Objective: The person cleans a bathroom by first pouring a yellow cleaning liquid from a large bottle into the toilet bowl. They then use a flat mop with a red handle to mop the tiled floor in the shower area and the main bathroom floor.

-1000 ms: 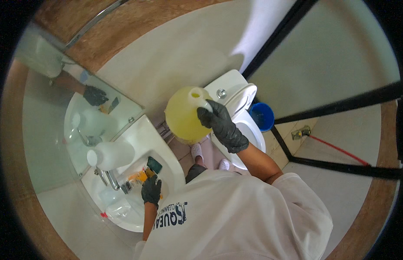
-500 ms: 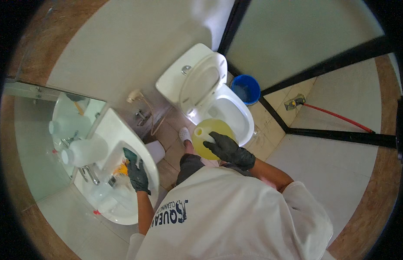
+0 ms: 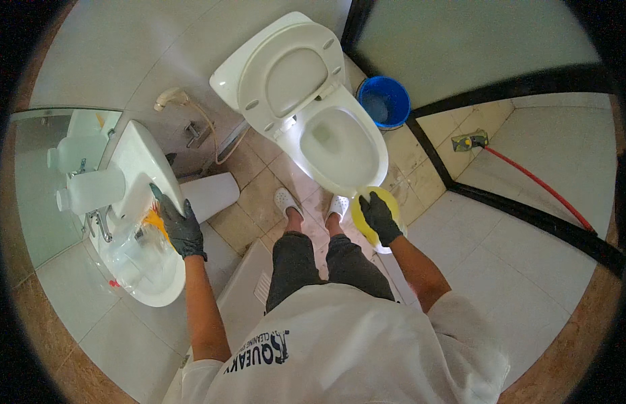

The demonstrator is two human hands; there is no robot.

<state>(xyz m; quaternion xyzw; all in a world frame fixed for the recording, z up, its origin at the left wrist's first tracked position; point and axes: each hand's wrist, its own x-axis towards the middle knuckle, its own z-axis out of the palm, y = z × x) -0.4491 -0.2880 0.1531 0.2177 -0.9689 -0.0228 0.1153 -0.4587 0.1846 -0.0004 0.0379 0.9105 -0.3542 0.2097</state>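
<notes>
yellow jug (image 3: 367,214) lowered beside one toilet (image 3: 340,145), right hand (image 3: 380,217) gripping it, left hand (image 3: 180,227) clutching one sponge (image 3: 156,220)

Beige tiled floor (image 3: 528,249), white toilet (image 3: 326,128), blue bucket (image 3: 385,101).

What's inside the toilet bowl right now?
The toilet bowl stands open, seat and lid up; inside shows white porcelain with a faint greenish patch near the drain. Its near rim is partly hidden by the yellow jug in the right hand.
</notes>
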